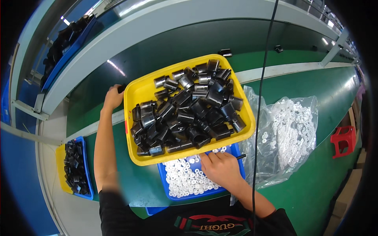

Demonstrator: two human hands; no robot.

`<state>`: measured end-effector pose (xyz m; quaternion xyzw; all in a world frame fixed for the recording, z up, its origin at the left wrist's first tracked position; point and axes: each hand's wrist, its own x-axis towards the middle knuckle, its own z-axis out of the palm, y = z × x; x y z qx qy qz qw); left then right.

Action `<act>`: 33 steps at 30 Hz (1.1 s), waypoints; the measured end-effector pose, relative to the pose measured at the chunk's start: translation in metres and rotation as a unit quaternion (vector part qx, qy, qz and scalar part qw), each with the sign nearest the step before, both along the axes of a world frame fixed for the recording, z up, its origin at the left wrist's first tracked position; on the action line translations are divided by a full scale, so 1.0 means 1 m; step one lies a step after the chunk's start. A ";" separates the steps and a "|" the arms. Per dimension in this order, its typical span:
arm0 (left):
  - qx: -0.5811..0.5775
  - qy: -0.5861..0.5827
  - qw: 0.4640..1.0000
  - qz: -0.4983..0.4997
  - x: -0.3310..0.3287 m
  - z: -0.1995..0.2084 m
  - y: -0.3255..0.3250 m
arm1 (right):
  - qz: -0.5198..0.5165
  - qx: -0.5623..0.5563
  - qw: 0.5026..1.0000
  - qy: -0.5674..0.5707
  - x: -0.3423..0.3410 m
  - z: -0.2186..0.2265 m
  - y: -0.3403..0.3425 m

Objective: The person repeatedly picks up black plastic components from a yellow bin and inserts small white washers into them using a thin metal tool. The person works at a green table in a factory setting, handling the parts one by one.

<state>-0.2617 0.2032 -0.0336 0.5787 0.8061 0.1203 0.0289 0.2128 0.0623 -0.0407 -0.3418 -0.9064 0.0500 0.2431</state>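
Observation:
At the left edge of the yellow tray, my left hand reaches over the dark green belt. Its fingers close on a small black plastic part, mostly hidden against the dark surface. My right hand is curled above the blue tray of white washers. A slim black pen-shaped tool sticks out of that fist; its other end is hidden. Black cylindrical plastic parts lie heaped in the yellow tray, which covers the far edge of the blue one.
A clear plastic bag of white washers lies open on the right. Another tray of black parts stands at left. A black cable hangs down in front. Beyond runs the belt with scattered parts; a red stool is at right.

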 end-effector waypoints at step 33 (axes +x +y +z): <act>-0.029 -0.152 0.973 -0.171 0.149 0.059 0.016 | 0.011 -0.001 0.999 0.047 0.004 -0.004 -0.004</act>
